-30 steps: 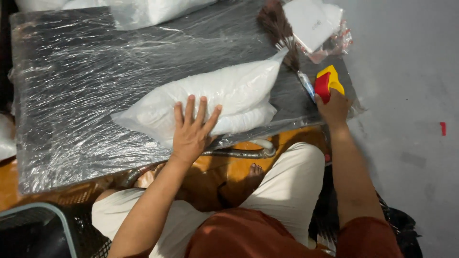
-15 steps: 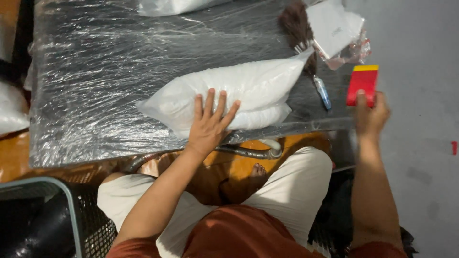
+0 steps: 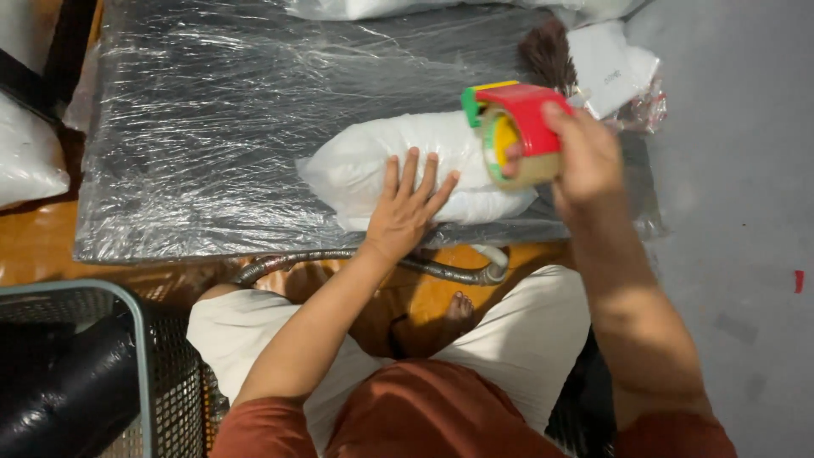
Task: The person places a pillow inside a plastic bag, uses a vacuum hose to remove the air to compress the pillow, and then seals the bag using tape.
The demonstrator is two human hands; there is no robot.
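A white stuffed plastic bag (image 3: 386, 161) lies on a low table wrapped in clear film (image 3: 212, 127). My left hand (image 3: 407, 208) rests flat on the bag's near side, fingers spread. My right hand (image 3: 585, 153) holds a red, yellow and green tape dispenser (image 3: 513, 131) with a roll of tan tape, raised just above the bag's right end.
A dark brush (image 3: 547, 55) and a small clear packet with white contents (image 3: 615, 68) lie at the table's far right. More white bags (image 3: 381, 7) sit at the far edge and at the left (image 3: 25, 157). A wire basket (image 3: 144, 373) stands near left. A grey hose (image 3: 356, 259) runs under the table edge.
My right hand picked the tape dispenser up from the table's right edge and brought it left, over the bag's end. My left hand has stayed on the bag.
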